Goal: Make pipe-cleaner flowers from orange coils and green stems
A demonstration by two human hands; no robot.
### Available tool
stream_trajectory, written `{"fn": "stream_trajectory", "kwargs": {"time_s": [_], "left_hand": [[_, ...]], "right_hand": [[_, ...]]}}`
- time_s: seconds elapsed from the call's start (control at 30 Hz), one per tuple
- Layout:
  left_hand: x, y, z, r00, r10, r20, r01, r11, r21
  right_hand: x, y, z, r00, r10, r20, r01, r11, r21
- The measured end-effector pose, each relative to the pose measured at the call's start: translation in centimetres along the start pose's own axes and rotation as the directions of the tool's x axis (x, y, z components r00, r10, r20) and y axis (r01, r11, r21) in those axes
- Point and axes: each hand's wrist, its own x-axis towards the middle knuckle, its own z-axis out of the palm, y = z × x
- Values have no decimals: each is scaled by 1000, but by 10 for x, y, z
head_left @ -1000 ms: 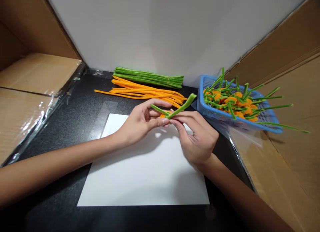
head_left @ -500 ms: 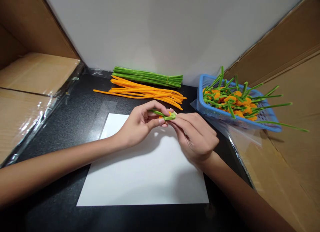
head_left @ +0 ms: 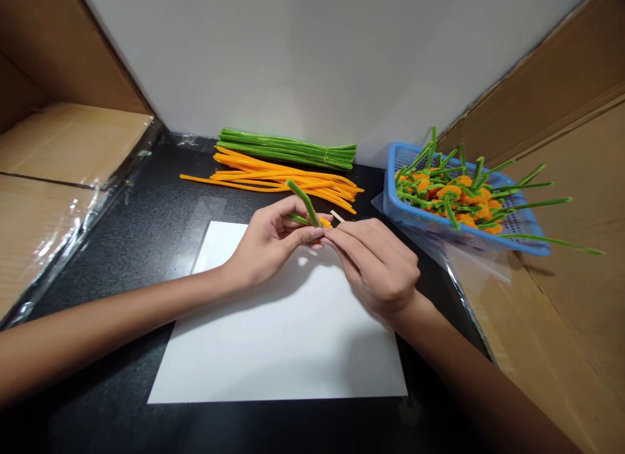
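Above the white paper sheet [head_left: 273,337], the left hand [head_left: 266,236] clenches a green pipe cleaner [head_left: 303,203] upright beside an orange piece [head_left: 325,223]; the right hand's [head_left: 375,265] grip meets it, what it holds unclear.

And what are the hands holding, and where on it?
The left hand and right hand pinch a green pipe cleaner low down, by a small orange piece.

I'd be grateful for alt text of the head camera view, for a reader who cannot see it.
The left hand and right hand hold a bent green pipe cleaner and small orange piece above a white sheet. Behind lie bundled green pipe cleaners and loose orange ones; at right, a blue basket holds green-and-orange pieces.
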Motion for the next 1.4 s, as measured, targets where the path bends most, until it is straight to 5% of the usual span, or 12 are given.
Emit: {"fn": "stream_trajectory", "kwargs": {"time_s": [0.3,0.67,0.87,1.27,1.4], "left_hand": [[-6,-4,-1,993,120,-9,-120,992,38],[-5,2,-2,998,65,-16,-63,995,83],[-5,0,1,995,48,-84,-51,998,-34],[-5,3,2,994,55,-96,-49,997,61],[-6,5,3,987,93,-132,-77,990,120]], "right_hand": [[6,-7,-6,1000,11,-17,-11,1000,-14],[4,-3,-14,993,-119,-19,116,987,-109],[5,-2,-15,992,-120,-26,116,984,-136],[4,-5,-10,997,0,-72,-1,1000,-9],[12,-17,-9,959,279,-57,-269,954,135]]}}
